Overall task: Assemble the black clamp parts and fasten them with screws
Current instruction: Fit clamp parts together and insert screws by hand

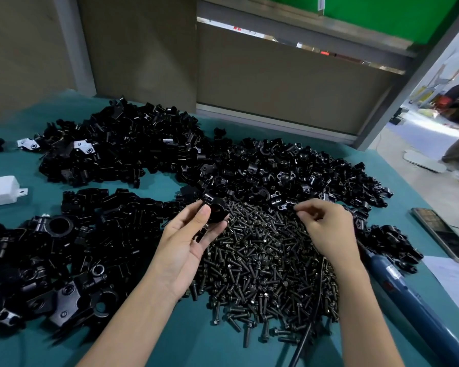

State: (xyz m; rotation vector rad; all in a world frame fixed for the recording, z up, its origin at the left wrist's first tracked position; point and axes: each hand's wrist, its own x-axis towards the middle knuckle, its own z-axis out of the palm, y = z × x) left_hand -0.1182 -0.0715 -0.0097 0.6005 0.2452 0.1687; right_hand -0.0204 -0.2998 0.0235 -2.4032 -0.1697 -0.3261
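Note:
My left hand (188, 234) holds a black clamp part (216, 211) between thumb and fingertips, lifted over the near edge of a big heap of dark screws (265, 263). My right hand (326, 226) hovers over the far right of the screw heap with thumb and forefinger pinched together at the edge of a pile of small black clamp halves (289, 170). What it pinches is too small to make out. More black clamp bodies lie in a pile at the back left (117, 144) and another at the near left (64, 255).
The teal table (191, 337) carries a blue electric screwdriver (414, 300) with its cable at the right, a phone (443, 234) near the right edge, and a white box (0, 190) at the left. People stand on the floor beyond the right edge.

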